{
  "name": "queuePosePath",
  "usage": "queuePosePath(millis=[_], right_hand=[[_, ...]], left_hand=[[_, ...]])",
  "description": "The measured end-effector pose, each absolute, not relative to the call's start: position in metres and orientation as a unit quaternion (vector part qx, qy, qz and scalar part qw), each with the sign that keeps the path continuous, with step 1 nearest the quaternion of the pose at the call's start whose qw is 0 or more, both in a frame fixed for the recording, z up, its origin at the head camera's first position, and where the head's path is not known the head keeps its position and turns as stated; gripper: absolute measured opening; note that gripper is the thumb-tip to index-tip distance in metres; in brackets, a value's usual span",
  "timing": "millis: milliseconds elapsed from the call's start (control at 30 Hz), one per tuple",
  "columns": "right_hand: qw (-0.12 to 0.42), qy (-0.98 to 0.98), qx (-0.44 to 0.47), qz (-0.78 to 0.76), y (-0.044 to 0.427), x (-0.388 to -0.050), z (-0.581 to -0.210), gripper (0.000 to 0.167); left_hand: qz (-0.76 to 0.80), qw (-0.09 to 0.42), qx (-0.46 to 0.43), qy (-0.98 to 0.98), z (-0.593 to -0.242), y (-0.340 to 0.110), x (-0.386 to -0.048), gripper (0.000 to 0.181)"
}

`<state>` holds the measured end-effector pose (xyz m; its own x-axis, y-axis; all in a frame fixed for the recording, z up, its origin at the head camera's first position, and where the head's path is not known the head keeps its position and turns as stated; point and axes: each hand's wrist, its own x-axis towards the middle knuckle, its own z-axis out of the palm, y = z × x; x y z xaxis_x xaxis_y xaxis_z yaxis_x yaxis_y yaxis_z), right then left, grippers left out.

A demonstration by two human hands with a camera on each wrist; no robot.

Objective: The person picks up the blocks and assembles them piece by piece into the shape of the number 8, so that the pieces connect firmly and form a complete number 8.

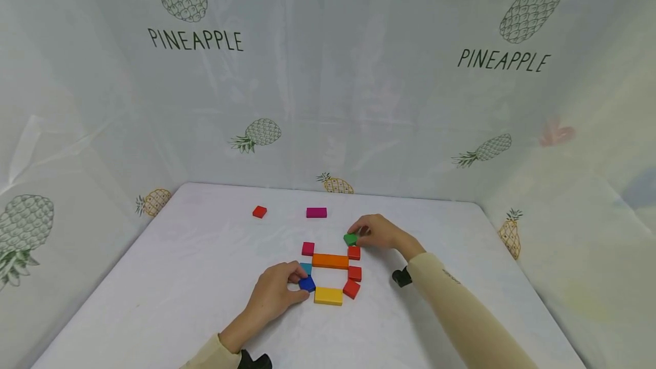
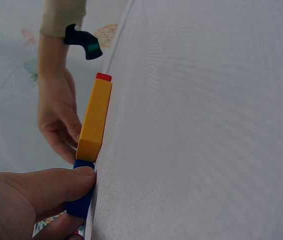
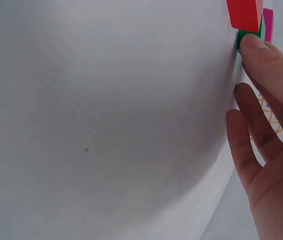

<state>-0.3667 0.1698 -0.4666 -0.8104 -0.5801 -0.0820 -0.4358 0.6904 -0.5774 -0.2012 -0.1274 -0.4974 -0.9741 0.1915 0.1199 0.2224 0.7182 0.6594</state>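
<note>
My left hand (image 1: 277,290) pinches a dark blue block (image 1: 307,283) between thumb and fingers; the left wrist view shows the thumb on the blue block (image 2: 81,192) beside a yellow block. Farther back, my right hand (image 1: 380,231) pinches a green block (image 1: 351,239) just behind a red block (image 1: 354,253). In the right wrist view the thumb lies on the green block (image 3: 241,41), and the other fingers spread below. Between the hands, blocks form a ring: a long orange block (image 1: 330,261), a yellow block (image 1: 328,296), a light blue block (image 1: 306,268), and red blocks (image 1: 355,273) on the right.
A pink block (image 1: 308,249) sits at the back left corner of the orange one. Toward the table's far edge lie a magenta block (image 1: 316,212) and a loose red block (image 1: 259,211). Pineapple-printed sheeting (image 1: 333,84) hangs behind the white table (image 1: 205,244).
</note>
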Motion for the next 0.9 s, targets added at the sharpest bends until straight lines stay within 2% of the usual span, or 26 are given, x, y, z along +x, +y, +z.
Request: queuePosePath(millis=[900], right_hand=[[0.109, 0.907, -0.293, -0.283, 0.172, -0.365, -0.479, 0.029]], left_hand=[[-0.354, 0.019, -0.108, -0.929, -0.498, -0.127, -0.201, 0.028]])
